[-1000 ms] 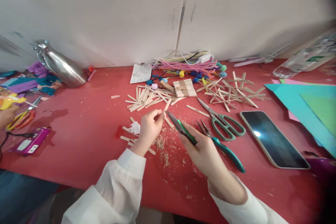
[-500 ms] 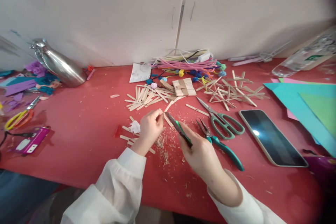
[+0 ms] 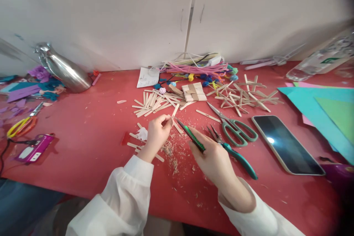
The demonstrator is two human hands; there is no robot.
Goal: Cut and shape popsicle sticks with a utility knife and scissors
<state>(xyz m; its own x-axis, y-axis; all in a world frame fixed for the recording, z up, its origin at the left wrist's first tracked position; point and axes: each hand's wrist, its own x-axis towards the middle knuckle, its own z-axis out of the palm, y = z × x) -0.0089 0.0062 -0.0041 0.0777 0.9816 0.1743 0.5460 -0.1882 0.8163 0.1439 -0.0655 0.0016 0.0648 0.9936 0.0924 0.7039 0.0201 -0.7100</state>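
The red table [image 3: 96,155] bears everything and serves as the landmark's base; the landmark is the green-handled scissors [image 3: 227,120]. The steel jug [image 3: 66,70] stands far to their left, perhaps to leave elbow room. Just right of the scissors lies the phone [image 3: 287,145], screen up. Close on their near side rest the pliers [image 3: 243,163], probably for easy reach. The right hand [image 3: 212,156], left of the scissors and nearer the person, grips the green craft knife [image 3: 195,138] along its body, likely to steer the blade. Farther left of the scissors, the left hand [image 3: 157,132] pinches the wooden stick [image 3: 175,110] between thumb and fingertips, which seems to steady it beside the blade. Wood shavings [image 3: 173,162] lie scattered left of the scissors, on their near side, presumably where cuttings drop.
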